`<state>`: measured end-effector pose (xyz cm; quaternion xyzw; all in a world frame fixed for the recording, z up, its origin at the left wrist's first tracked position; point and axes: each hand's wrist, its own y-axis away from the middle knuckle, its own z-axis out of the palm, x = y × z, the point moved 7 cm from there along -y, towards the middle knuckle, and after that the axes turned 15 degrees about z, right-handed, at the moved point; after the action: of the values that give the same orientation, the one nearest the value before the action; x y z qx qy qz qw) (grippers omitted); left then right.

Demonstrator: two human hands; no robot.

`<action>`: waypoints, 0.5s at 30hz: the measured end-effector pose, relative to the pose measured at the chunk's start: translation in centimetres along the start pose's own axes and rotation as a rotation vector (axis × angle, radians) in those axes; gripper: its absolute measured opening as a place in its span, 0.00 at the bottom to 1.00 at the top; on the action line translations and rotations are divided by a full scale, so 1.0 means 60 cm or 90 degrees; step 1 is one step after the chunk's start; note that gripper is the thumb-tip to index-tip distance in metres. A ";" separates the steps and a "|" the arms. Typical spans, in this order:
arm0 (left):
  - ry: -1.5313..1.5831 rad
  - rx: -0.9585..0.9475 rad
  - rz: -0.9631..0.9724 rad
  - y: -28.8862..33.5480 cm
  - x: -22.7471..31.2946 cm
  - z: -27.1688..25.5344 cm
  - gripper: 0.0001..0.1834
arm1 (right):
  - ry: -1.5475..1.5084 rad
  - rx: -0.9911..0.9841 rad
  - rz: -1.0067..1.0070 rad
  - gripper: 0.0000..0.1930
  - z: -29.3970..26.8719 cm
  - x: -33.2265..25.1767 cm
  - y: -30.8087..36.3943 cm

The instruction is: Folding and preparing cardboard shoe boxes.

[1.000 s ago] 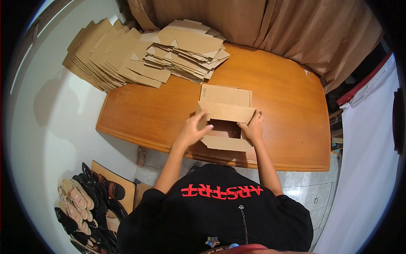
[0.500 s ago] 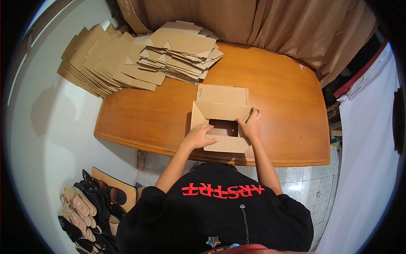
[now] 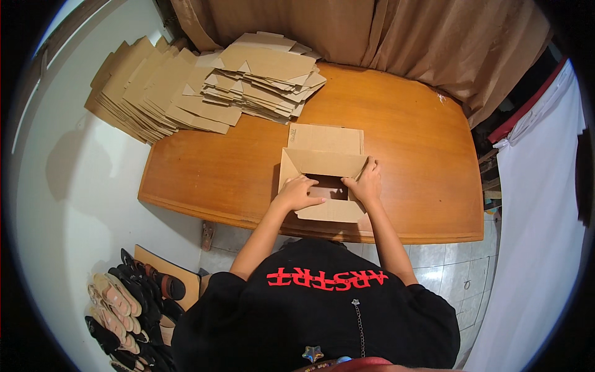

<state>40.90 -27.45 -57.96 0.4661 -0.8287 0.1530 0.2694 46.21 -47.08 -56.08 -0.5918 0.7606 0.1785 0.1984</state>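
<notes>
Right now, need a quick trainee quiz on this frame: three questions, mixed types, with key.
1. Multiple choice: on the orange-brown wooden table, where do the stacked flat brown cardboard pieces lie, as seen by the person?
A) near right corner
B) far left part
C) near edge, middle

2. True or false: the bare left hand is at the right side of the open brown cardboard box, and the bare right hand at its left.

3. Fill in: the draped fabric curtain beyond the table is ____ in colour.

Key: 1. B; 2. False, each hand is at its own side; 3. brown.
</notes>
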 end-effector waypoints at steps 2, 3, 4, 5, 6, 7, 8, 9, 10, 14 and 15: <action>0.053 0.014 -0.017 0.005 0.003 -0.009 0.38 | 0.001 -0.008 0.003 0.49 0.002 0.000 -0.003; 0.141 0.049 -0.015 0.012 0.005 -0.016 0.37 | 0.001 -0.009 0.002 0.49 0.004 0.003 -0.005; 0.228 0.083 -0.012 0.018 0.006 -0.024 0.37 | -0.033 -0.008 0.006 0.46 0.007 0.009 -0.010; 0.228 0.083 -0.012 0.026 0.003 -0.027 0.37 | -0.068 -0.008 0.010 0.44 0.011 0.017 -0.016; 0.210 0.106 0.023 0.034 0.004 -0.035 0.36 | -0.068 -0.007 0.010 0.44 0.022 0.032 -0.027; 0.193 0.128 0.057 0.043 0.007 -0.044 0.36 | -0.144 -0.012 0.003 0.40 0.033 0.050 -0.040; 0.193 0.129 0.059 0.056 0.013 -0.054 0.36 | -0.220 -0.014 -0.007 0.37 0.033 0.061 -0.048; 0.164 0.114 0.049 0.070 0.018 -0.065 0.35 | -0.219 -0.012 -0.006 0.37 0.033 0.076 -0.056; 0.135 0.100 0.036 0.081 0.020 -0.070 0.34 | -0.309 -0.063 0.016 0.34 0.034 0.084 -0.060; 0.178 0.236 -0.036 0.094 -0.036 -0.042 0.26 | -0.481 -0.160 -0.046 0.29 0.012 0.067 -0.032; 0.178 0.236 -0.035 0.088 -0.044 -0.031 0.26 | -0.480 -0.159 -0.047 0.29 0.013 0.068 -0.028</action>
<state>38.08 -21.97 -57.99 0.5045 -0.7277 0.3585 0.2956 46.99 -50.44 -58.90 -0.5309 0.5851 0.4675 0.3966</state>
